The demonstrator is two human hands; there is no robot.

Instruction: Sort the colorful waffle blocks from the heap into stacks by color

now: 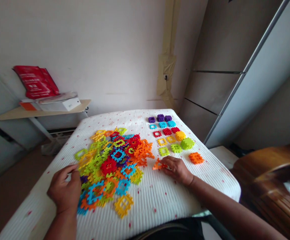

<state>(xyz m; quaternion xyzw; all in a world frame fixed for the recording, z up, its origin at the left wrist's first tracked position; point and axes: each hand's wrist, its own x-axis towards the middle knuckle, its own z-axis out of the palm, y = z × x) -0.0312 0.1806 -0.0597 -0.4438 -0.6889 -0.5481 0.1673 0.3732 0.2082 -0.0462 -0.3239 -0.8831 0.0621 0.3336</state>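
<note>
Just beside pile [110,166], left hand [63,190], orange piece [158,164] under right hand [177,170]

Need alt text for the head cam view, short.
A person's left hand sits at the edge of a heap of multicoloured plastic waffle blocks on a white quilted mattress, while the right hand rests on an orange piece. Smaller groups of blocks lie beyond, sorted by colour in rows.
</note>
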